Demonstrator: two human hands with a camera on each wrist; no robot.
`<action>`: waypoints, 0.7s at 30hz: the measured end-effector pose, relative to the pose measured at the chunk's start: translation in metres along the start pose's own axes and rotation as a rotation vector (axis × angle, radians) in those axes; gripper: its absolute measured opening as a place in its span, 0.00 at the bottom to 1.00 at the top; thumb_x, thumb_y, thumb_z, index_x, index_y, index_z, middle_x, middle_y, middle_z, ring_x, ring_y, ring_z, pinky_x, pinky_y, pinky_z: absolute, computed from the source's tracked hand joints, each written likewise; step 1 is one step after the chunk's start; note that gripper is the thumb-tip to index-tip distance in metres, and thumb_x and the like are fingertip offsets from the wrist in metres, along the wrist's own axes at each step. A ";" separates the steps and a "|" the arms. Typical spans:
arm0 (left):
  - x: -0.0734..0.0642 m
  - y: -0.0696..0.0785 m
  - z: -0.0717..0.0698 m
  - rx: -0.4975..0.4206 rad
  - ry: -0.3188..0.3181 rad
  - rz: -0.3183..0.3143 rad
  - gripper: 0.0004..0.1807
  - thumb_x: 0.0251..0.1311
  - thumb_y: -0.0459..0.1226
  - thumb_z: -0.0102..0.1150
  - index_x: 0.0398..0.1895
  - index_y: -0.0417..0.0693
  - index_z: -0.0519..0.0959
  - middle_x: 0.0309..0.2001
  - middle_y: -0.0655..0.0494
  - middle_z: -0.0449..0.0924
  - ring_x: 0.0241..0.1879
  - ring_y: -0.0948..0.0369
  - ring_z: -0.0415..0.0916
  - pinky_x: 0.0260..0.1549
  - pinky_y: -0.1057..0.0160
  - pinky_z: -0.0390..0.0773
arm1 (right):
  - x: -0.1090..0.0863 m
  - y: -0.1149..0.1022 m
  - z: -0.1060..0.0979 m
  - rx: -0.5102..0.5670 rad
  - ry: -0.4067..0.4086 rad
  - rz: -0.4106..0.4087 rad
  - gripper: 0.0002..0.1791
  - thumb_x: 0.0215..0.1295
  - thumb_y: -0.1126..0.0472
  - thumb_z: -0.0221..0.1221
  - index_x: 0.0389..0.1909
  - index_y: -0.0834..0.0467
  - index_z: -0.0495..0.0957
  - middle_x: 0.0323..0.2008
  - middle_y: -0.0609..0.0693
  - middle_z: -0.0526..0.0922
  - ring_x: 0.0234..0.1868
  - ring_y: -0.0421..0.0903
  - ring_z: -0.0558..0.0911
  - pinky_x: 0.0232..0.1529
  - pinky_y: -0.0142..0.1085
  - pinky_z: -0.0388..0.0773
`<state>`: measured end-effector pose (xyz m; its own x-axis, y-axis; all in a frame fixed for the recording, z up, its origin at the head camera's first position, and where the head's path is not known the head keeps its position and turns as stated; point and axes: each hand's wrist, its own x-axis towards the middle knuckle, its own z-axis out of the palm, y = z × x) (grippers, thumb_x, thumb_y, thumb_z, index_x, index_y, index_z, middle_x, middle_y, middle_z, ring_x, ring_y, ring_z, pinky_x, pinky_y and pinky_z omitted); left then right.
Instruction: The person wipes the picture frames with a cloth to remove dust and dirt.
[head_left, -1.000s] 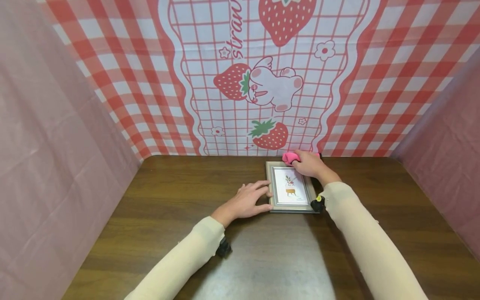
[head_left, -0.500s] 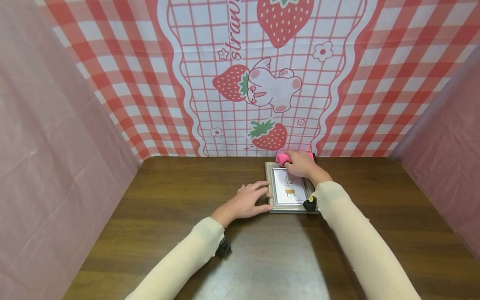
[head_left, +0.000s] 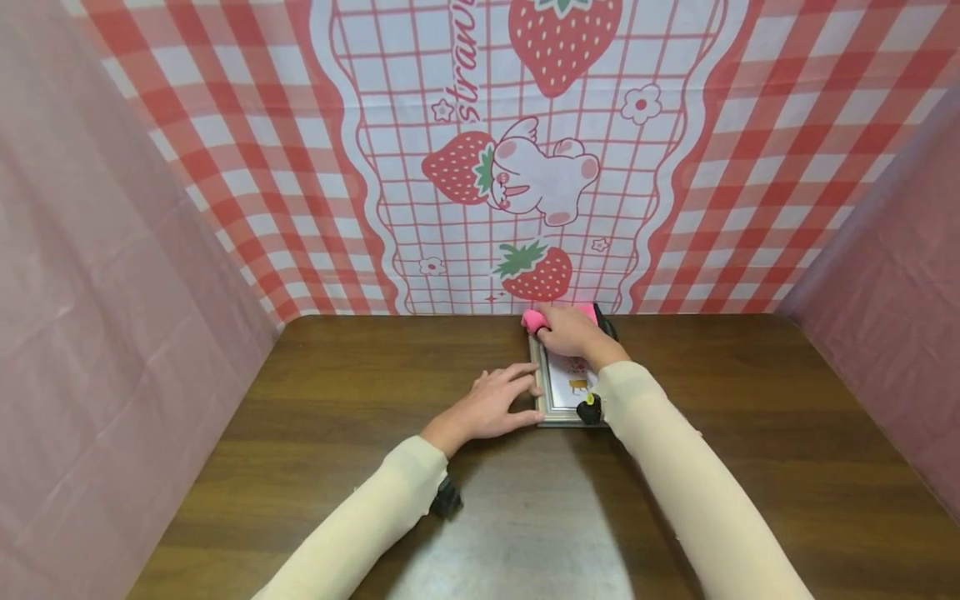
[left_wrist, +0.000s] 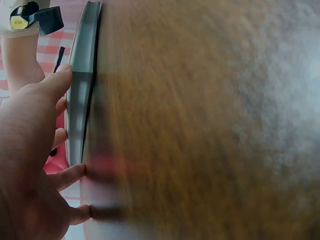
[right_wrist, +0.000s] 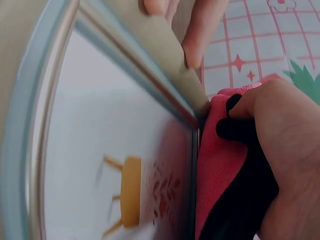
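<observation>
A picture frame (head_left: 566,417) with a silvery-beige border lies flat near the table's back edge. Its white print shows an orange stool-like shape and a plant, partly covered by my right arm. My left hand (head_left: 495,402) rests at the frame's left side; in the left wrist view its fairly straight fingers touch the frame's edge (left_wrist: 82,92) and the table. With my right hand (head_left: 573,332) I grip a pink cloth (head_left: 535,322) with black trim, pressed along the frame's far border. In the right wrist view, the cloth (right_wrist: 212,155) is bunched under curled fingers and thumb.
The brown wooden table (head_left: 360,375) reaches a red-and-white checked strawberry backdrop (head_left: 315,208) just behind the frame. Pink cloth walls (head_left: 135,292) stand on both sides. Dark wrist devices (head_left: 446,498) sit on the cream sleeves.
My right hand has slid left with the pink cloth along the frame's far border, toward its far left corner. The left hand and the frame have stayed in place.
</observation>
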<state>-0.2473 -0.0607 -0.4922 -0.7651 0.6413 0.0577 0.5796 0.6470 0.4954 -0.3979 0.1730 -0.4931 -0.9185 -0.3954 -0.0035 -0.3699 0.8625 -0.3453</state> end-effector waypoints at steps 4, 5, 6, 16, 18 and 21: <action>0.001 -0.005 0.004 0.007 0.009 0.018 0.25 0.81 0.63 0.59 0.67 0.61 0.84 0.90 0.56 0.64 0.82 0.39 0.71 0.79 0.17 0.61 | 0.001 -0.005 0.002 -0.031 -0.029 -0.002 0.39 0.82 0.50 0.55 0.88 0.59 0.62 0.77 0.68 0.80 0.77 0.68 0.80 0.80 0.65 0.75; -0.001 -0.003 0.003 0.017 0.011 0.024 0.27 0.82 0.64 0.56 0.67 0.61 0.84 0.89 0.56 0.64 0.81 0.39 0.72 0.78 0.17 0.63 | 0.001 -0.005 0.003 -0.034 -0.033 -0.006 0.40 0.82 0.50 0.55 0.89 0.59 0.61 0.78 0.68 0.79 0.77 0.69 0.80 0.80 0.65 0.75; -0.002 0.001 0.000 0.026 0.007 0.027 0.27 0.82 0.64 0.55 0.67 0.60 0.84 0.89 0.55 0.64 0.80 0.39 0.72 0.78 0.17 0.64 | 0.000 -0.004 0.003 -0.032 -0.036 -0.008 0.41 0.82 0.50 0.55 0.90 0.58 0.60 0.78 0.68 0.78 0.78 0.69 0.80 0.80 0.65 0.75; -0.008 0.017 -0.012 0.044 -0.027 -0.015 0.24 0.81 0.58 0.62 0.69 0.58 0.84 0.90 0.53 0.63 0.83 0.40 0.70 0.82 0.20 0.60 | 0.007 0.011 0.010 0.009 0.008 -0.035 0.36 0.81 0.54 0.57 0.86 0.58 0.66 0.75 0.67 0.82 0.75 0.68 0.82 0.79 0.66 0.76; -0.008 0.018 -0.013 0.042 -0.021 -0.013 0.24 0.81 0.57 0.62 0.69 0.58 0.84 0.89 0.53 0.64 0.83 0.40 0.70 0.82 0.20 0.60 | 0.008 0.011 0.009 0.026 0.016 -0.036 0.34 0.82 0.55 0.56 0.85 0.59 0.68 0.74 0.67 0.83 0.75 0.68 0.82 0.78 0.67 0.76; -0.009 0.017 -0.013 0.030 -0.014 -0.009 0.23 0.81 0.56 0.63 0.69 0.57 0.84 0.89 0.52 0.64 0.83 0.39 0.70 0.81 0.19 0.60 | 0.005 0.007 0.004 0.049 0.035 -0.057 0.32 0.82 0.57 0.55 0.83 0.60 0.69 0.72 0.68 0.84 0.74 0.68 0.83 0.78 0.67 0.77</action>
<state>-0.2341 -0.0610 -0.4733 -0.7668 0.6406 0.0414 0.5809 0.6650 0.4693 -0.4045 0.1760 -0.4995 -0.9008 -0.4314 0.0500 -0.4153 0.8220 -0.3897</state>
